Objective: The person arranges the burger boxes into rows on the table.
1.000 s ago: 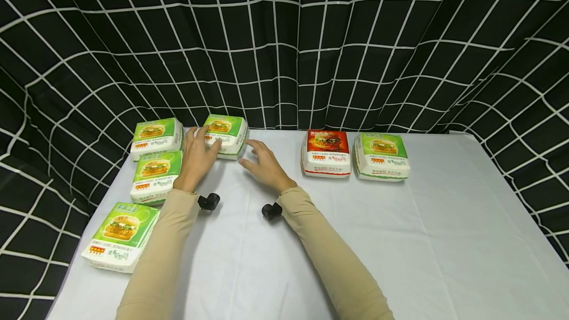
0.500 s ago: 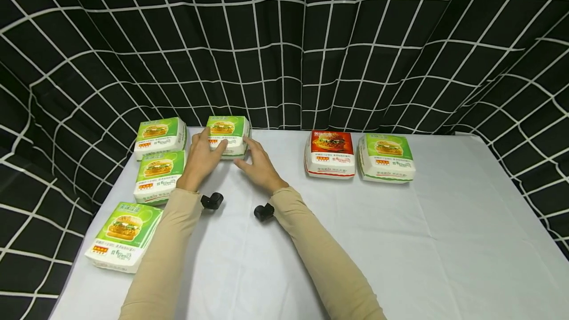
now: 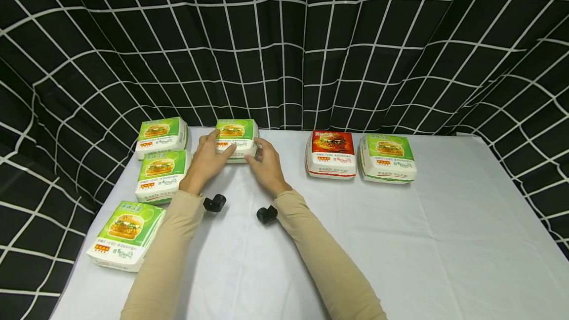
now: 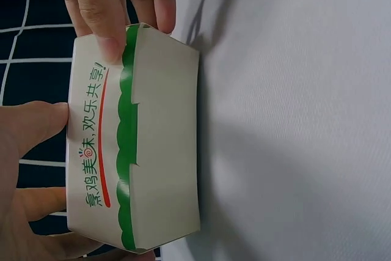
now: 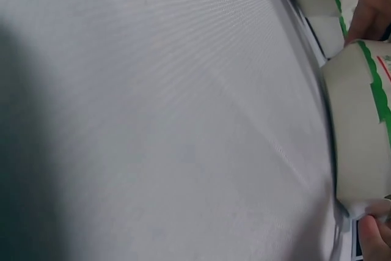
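Observation:
In the head view a green-and-white burger box [image 3: 236, 132] sits near the table's back edge, held between both hands. My left hand [image 3: 209, 158] grips its left side, with the thumb at the front. On the other side my right hand [image 3: 267, 166] holds the right front corner between thumb and fingers. The left wrist view shows the box [image 4: 162, 145] from the front, the left thumb [image 4: 43, 123] on its lid edge and the right hand's fingers [image 4: 101, 13] at the opposite corner. Seen from the right wrist, the box [image 5: 360, 139] is partly cut off by the frame.
Three more green burger boxes [image 3: 161, 172] line the table's left side; the nearest is partly covered by the left sleeve [image 3: 166, 256]. A red burger box [image 3: 331, 154] and a green one [image 3: 386, 158] stand side by side right of centre. A black gridded curtain [image 3: 284, 53] rises behind the white table [image 3: 400, 251].
The right hand, apart from the box one second ago, has closed in and now holds its right corner. The box has shifted slightly right and nearer, with both hands following.

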### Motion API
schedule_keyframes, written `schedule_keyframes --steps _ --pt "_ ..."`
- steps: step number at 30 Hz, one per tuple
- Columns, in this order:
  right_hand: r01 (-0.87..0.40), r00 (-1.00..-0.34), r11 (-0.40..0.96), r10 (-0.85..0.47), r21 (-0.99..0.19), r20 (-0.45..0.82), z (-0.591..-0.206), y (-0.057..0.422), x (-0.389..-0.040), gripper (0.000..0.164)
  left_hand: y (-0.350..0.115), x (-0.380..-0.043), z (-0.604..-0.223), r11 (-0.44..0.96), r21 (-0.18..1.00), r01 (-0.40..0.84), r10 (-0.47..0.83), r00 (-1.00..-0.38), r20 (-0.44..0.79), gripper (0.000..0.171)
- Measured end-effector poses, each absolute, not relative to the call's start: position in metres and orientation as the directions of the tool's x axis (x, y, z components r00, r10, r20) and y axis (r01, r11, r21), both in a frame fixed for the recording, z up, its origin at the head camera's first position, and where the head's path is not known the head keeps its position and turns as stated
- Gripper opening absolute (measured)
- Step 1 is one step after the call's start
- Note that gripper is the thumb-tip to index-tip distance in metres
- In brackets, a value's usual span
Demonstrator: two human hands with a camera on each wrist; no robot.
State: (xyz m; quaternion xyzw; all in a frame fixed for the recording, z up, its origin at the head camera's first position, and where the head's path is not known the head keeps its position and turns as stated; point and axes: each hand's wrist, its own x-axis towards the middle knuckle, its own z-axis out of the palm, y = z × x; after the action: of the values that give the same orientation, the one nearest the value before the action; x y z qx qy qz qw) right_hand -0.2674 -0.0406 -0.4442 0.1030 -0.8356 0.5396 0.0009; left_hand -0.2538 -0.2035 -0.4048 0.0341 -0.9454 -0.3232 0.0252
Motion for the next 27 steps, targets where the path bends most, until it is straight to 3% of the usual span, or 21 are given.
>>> schedule_keyframes --steps 27 --pt "-0.115 -0.991 0.379 -0.104 -0.918 0.081 -0.441 -0.001 -0.25 0.055 -0.181 -0.248 -0.408 0.736 0.674 0.062 0.029 -0.998 0.06 0.073"
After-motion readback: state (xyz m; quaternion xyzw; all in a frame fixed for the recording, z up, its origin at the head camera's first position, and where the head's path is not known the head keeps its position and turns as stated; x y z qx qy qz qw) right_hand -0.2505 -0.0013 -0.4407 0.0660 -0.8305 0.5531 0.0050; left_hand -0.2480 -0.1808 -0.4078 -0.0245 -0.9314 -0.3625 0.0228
